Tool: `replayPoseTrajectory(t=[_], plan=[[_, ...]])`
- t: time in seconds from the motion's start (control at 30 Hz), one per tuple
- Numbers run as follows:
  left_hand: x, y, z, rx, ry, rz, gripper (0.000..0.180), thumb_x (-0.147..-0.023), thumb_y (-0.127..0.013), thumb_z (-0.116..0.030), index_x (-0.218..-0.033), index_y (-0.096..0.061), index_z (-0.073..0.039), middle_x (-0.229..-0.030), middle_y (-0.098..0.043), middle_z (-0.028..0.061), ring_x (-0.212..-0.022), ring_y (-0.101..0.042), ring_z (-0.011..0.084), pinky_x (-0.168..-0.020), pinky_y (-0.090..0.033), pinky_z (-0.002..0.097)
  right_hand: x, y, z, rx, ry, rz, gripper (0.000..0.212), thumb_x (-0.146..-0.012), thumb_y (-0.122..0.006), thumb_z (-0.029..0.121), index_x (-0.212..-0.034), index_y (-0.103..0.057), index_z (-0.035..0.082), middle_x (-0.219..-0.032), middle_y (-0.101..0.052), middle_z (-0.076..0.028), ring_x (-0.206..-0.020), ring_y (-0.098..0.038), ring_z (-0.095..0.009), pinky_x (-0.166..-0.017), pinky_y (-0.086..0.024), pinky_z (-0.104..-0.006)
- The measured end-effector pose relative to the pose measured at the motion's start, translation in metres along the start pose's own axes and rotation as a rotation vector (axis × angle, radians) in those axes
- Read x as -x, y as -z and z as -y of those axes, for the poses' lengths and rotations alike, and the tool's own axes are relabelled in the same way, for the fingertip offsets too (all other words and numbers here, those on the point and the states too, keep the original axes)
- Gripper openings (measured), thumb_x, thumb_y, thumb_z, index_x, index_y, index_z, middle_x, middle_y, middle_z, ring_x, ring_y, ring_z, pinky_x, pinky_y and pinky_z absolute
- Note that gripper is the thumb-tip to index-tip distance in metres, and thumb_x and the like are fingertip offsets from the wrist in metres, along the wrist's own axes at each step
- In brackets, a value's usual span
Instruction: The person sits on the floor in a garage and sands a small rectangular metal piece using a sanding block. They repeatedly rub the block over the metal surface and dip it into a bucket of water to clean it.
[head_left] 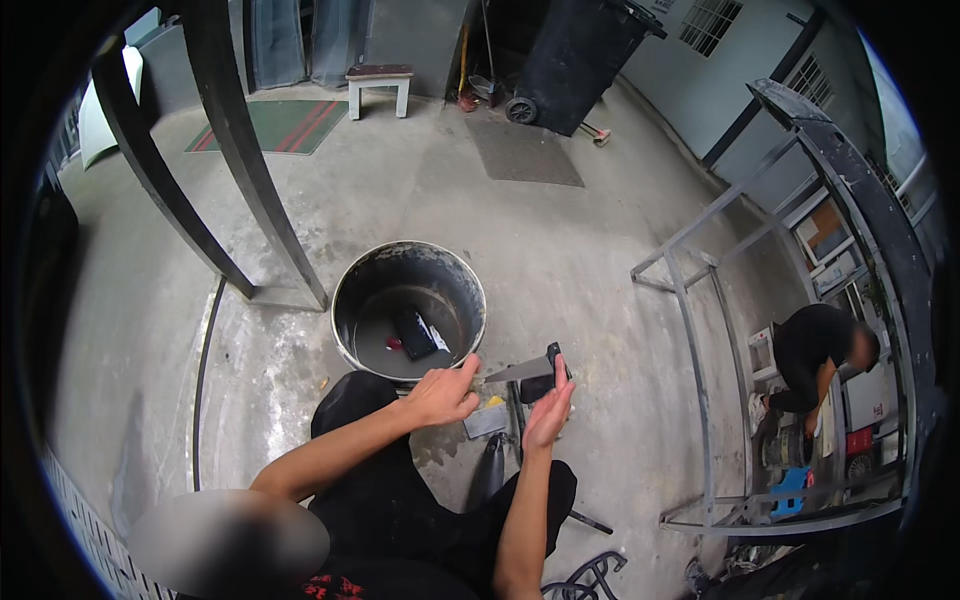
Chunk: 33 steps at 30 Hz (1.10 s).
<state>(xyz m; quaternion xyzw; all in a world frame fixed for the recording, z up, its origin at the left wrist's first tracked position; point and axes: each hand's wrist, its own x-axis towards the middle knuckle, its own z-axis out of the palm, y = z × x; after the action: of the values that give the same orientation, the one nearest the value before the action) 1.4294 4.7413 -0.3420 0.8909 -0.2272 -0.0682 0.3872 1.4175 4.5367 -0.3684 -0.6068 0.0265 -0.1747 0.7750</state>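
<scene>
Left hand (pixel 442 396) closed, thumb and fingers pinching the near end of a flat grey blade (pixel 512 372). Right hand (pixel 548 412) open, palm against a dark block (pixel 543 382) at the blade's far end; whether gripping or only pressing, cannot tell. Both held just right of a metal bucket (pixel 408 262), above wet concrete floor (pixel 560 250). In the bucket, murky water with a black object (pixel 414 333), half sunk, kind unclear. Below the hands, a grey pad (pixel 486 420) and a dark handle (pixel 490 465), partly hidden by the right wrist. Lap and legs in black, cut off at the lower edge. At right, a bare metal frame (pixel 700 330); behind it another person (pixel 812 352), crouched, hands hidden by clutter.
</scene>
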Motion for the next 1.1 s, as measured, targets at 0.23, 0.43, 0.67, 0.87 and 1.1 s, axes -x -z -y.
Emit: replayPoseTrajectory(t=[0.23, 0.43, 0.67, 0.87, 1.1], plan=[[-0.003, -0.019, 0.014, -0.308, -0.066, -0.066, 0.031, -0.083, -0.06, -0.021, -0.105, -0.046, -0.003, -0.077, -0.066, 0.0206, -0.072, -0.065, 0.0418, -0.065, -0.049, 0.0526, 0.019, -0.02, 0.006, -0.106, 0.049, 0.052, 0.072, -0.107, -0.023, 0.051, -0.148, -0.035, -0.006, -0.156, -0.035, -0.017, -0.145, -0.03, -0.027, -0.119, -0.021, -0.04], [-0.001, -0.017, 0.012, -0.368, -0.017, 0.067, 0.031, -0.081, -0.061, -0.016, -0.103, -0.045, -0.002, -0.07, -0.065, 0.0218, -0.068, -0.065, 0.044, -0.061, -0.05, 0.0532, 0.056, -0.021, 0.008, 0.091, 0.182, 0.086, 0.08, -0.105, -0.025, 0.056, -0.148, -0.032, -0.01, -0.157, -0.033, -0.018, -0.147, -0.026, -0.027, -0.12, -0.017, -0.0401], [0.002, -0.018, 0.008, -0.338, -0.069, 0.122, 0.029, -0.081, -0.059, -0.015, -0.102, -0.045, -0.001, -0.07, -0.065, 0.0228, -0.068, -0.065, 0.045, -0.061, -0.05, 0.0529, 0.035, -0.009, 0.011, 0.061, 0.1, 0.167, 0.084, -0.103, -0.023, 0.061, -0.151, -0.029, -0.007, -0.159, -0.029, -0.016, -0.148, -0.025, -0.027, -0.12, -0.016, -0.0411], [0.002, -0.023, 0.009, -0.336, -0.124, 0.105, 0.029, -0.081, -0.06, -0.014, -0.102, -0.044, 0.0, -0.068, -0.065, 0.0217, -0.066, -0.065, 0.0441, -0.06, -0.05, 0.0523, 0.042, -0.009, 0.025, -0.011, 0.04, 0.192, 0.09, -0.1, -0.023, 0.067, -0.153, -0.024, -0.006, -0.161, -0.024, -0.017, -0.149, -0.021, -0.027, -0.12, -0.017, -0.0412], [-0.002, -0.022, 0.015, -0.422, -0.05, 0.063, 0.024, -0.083, -0.057, -0.013, -0.101, -0.046, 0.0, -0.068, -0.066, 0.0198, -0.066, -0.067, 0.0418, -0.058, -0.051, 0.051, 0.072, -0.017, 0.03, 0.038, 0.07, 0.19, 0.096, -0.097, -0.029, 0.07, -0.153, -0.021, -0.008, -0.163, -0.018, -0.018, -0.151, -0.015, -0.028, -0.122, -0.01, -0.0429]])
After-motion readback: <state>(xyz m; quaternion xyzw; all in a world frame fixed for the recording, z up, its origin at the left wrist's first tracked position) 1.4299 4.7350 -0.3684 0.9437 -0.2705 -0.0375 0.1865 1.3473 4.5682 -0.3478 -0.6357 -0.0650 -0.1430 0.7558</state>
